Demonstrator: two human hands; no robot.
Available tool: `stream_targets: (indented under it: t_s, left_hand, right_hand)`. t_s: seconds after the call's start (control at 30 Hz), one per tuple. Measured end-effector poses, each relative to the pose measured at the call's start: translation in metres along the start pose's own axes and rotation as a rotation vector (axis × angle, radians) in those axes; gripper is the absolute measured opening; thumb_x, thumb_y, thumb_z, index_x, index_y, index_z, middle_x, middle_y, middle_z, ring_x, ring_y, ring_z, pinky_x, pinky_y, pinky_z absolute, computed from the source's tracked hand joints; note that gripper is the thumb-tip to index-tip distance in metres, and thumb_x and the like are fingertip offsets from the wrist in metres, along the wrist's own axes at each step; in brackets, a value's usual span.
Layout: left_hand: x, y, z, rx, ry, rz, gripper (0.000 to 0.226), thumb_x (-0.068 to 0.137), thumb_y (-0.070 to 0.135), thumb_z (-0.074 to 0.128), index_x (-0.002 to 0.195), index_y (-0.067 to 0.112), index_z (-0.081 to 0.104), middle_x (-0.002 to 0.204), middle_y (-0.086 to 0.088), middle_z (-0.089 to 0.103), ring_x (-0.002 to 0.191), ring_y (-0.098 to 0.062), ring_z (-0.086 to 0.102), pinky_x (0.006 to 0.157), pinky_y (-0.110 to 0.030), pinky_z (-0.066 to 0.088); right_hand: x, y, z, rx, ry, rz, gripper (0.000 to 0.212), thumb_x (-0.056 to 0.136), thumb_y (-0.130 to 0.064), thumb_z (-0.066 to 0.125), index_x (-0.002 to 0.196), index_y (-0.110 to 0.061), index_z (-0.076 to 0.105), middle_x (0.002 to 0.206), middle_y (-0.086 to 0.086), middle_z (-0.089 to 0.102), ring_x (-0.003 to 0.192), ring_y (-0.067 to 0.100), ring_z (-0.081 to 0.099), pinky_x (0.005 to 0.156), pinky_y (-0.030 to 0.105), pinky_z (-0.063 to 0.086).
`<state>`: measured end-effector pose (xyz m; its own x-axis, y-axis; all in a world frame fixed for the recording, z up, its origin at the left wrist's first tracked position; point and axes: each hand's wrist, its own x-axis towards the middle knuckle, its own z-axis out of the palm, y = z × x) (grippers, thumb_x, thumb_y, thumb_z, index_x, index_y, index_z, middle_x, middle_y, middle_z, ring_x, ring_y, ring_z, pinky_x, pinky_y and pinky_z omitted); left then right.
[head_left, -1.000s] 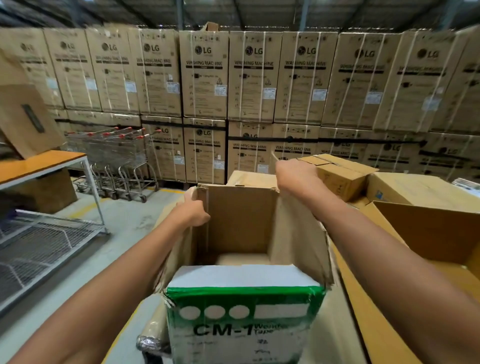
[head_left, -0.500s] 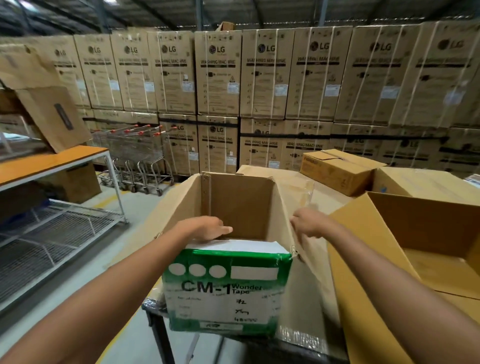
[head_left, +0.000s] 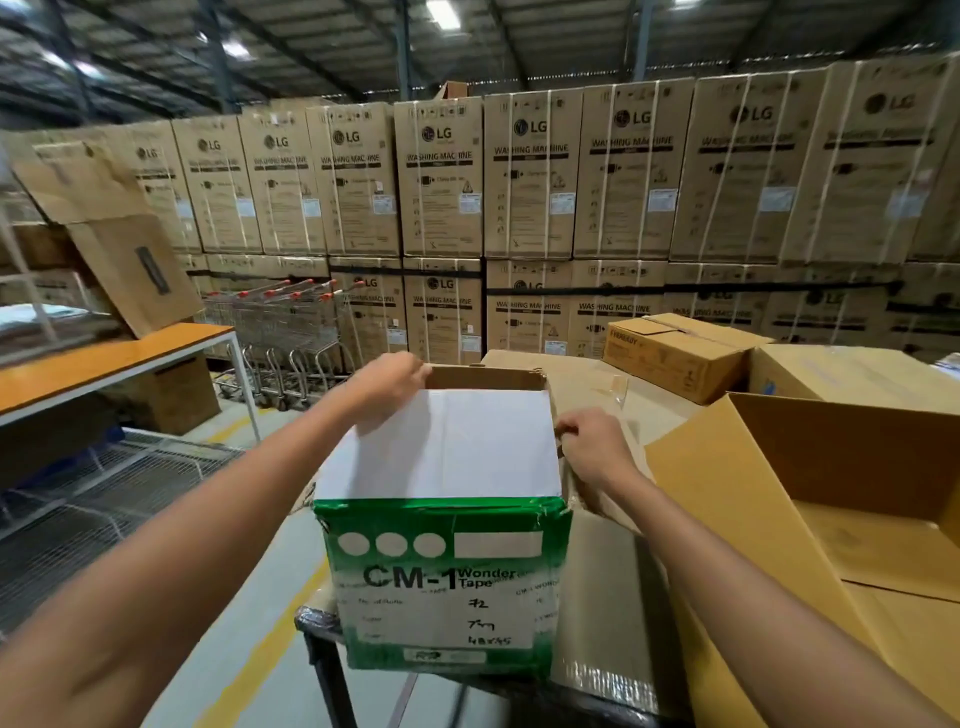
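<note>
Before the wall of LG washing-machine cartons (head_left: 530, 171), the green CM-1 Wonder Tape carton (head_left: 441, 587) stood on the table (head_left: 317, 639) corner, its white flap (head_left: 452, 447) folded over. The left hand (head_left: 387, 382) seemingly pinched the flap's far corner. The right hand (head_left: 592, 447) curled round the carton's right edge.

Dim warehouse, lit from above
We see ceiling lights (head_left: 441, 11) glaring overhead — soft shadows, blur toward the left edge, stacked cartons (head_left: 530, 171) bowed by the wide lens.
</note>
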<state>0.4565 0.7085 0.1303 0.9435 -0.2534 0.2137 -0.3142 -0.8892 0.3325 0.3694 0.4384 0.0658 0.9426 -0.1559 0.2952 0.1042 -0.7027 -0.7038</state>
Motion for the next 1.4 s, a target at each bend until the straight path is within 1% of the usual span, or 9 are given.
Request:
stream_targets:
  t_s: [0.17, 0.37, 0.5, 0.6, 0.7, 0.77, 0.97, 1.13, 1.4]
  left_hand:
    - [-0.025, 0.025, -0.076, -0.044, -0.387, 0.061, 0.026, 0.1, 0.034, 0.057, 0.093, 0.016, 0.074, 0.092, -0.002, 0.072, 0.082, -0.013, 0.069, 0.064, -0.022, 0.054]
    - [-0.083, 0.057, -0.073, 0.049, -0.765, 0.046, 0.051, 0.087, 0.038, 0.074, 0.133, 0.02, 0.058, 0.101, 0.011, 0.069, 0.096, -0.015, 0.07, 0.081, -0.032, 0.061]
    - [-0.11, 0.044, 0.0, 0.412, -0.649, 0.117, 0.068, 0.073, 0.051, 0.083, 0.128, 0.021, 0.058, 0.1, 0.011, 0.064, 0.092, -0.017, 0.062, 0.068, -0.025, 0.048]
    - [-0.119, 0.018, 0.041, 0.542, -0.465, 0.076, 0.053, 0.077, 0.054, 0.076, 0.117, 0.023, 0.06, 0.116, -0.001, 0.063, 0.116, -0.027, 0.056, 0.094, -0.045, 0.045]
    - [-0.12, -0.013, 0.058, 0.545, -0.215, -0.048, 0.079, 0.064, 0.082, 0.066, 0.124, 0.031, 0.057, 0.147, -0.006, 0.043, 0.146, -0.034, 0.024, 0.111, -0.076, 0.011]
    - [-0.125, -0.023, 0.069, 0.54, -0.02, -0.178, 0.102, 0.047, 0.098, 0.053, 0.125, 0.033, 0.057, 0.162, -0.01, 0.02, 0.151, -0.04, 0.0, 0.106, -0.079, -0.003]
    - [-0.123, -0.032, 0.084, 0.37, 0.151, -0.248, 0.12, 0.025, 0.104, 0.027, 0.114, 0.029, 0.058, 0.157, -0.013, 0.027, 0.145, -0.046, 0.014, 0.105, -0.074, 0.025]
    - [-0.114, -0.042, 0.084, 0.38, 0.18, -0.122, 0.112, 0.036, 0.101, 0.037, 0.108, 0.02, 0.062, 0.122, -0.006, 0.056, 0.121, -0.031, 0.043, 0.09, -0.049, 0.047]
    - [-0.117, -0.047, 0.092, 0.345, 0.244, -0.116, 0.103, 0.041, 0.1, 0.041, 0.098, 0.017, 0.058, 0.104, -0.005, 0.058, 0.106, -0.03, 0.047, 0.077, -0.045, 0.05]
  right_hand:
    - [-0.017, -0.01, -0.015, 0.629, -0.32, 0.006, 0.022, 0.099, -0.015, 0.059, 0.087, -0.019, 0.077, 0.09, 0.0, 0.076, 0.094, 0.022, 0.073, 0.064, 0.025, 0.058]
    - [-0.024, -0.006, -0.011, 0.33, -0.531, -0.156, 0.019, 0.084, -0.047, 0.075, 0.09, -0.03, 0.079, 0.093, -0.007, 0.076, 0.089, 0.007, 0.071, 0.075, 0.025, 0.058]
    - [-0.034, -0.002, 0.005, -0.266, -0.562, -0.311, 0.05, 0.076, -0.08, 0.059, 0.097, -0.038, 0.077, 0.093, -0.023, 0.072, 0.085, 0.0, 0.065, 0.074, 0.024, 0.056]
    - [-0.046, 0.0, 0.018, -0.607, -0.409, -0.433, 0.078, 0.068, -0.095, 0.035, 0.096, -0.032, 0.073, 0.09, -0.017, 0.068, 0.088, 0.005, 0.062, 0.072, 0.026, 0.048]
    - [-0.055, 0.004, 0.026, -0.751, -0.275, -0.343, 0.075, 0.073, -0.092, 0.04, 0.123, -0.041, 0.064, 0.146, -0.006, 0.052, 0.141, 0.022, 0.039, 0.112, 0.054, 0.029]
    - [-0.059, 0.002, 0.026, -0.692, -0.251, -0.171, 0.076, 0.071, -0.091, 0.049, 0.129, -0.043, 0.06, 0.163, 0.0, 0.027, 0.152, 0.029, 0.014, 0.117, 0.064, 0.015]
    - [-0.06, 0.0, 0.026, -0.54, -0.282, -0.024, 0.073, 0.071, -0.082, 0.06, 0.123, -0.031, 0.069, 0.164, -0.003, 0.028, 0.154, 0.03, -0.003, 0.118, 0.063, 0.021]
    - [-0.067, 0.005, 0.039, -0.512, -0.173, -0.064, 0.058, 0.074, -0.077, 0.063, 0.108, -0.032, 0.074, 0.156, -0.008, 0.041, 0.151, 0.024, 0.016, 0.117, 0.065, 0.02]
    - [-0.07, 0.011, 0.049, -0.426, 0.032, -0.082, 0.06, 0.071, -0.072, 0.072, 0.115, -0.031, 0.073, 0.139, -0.011, 0.059, 0.131, 0.017, 0.041, 0.115, 0.058, 0.028]
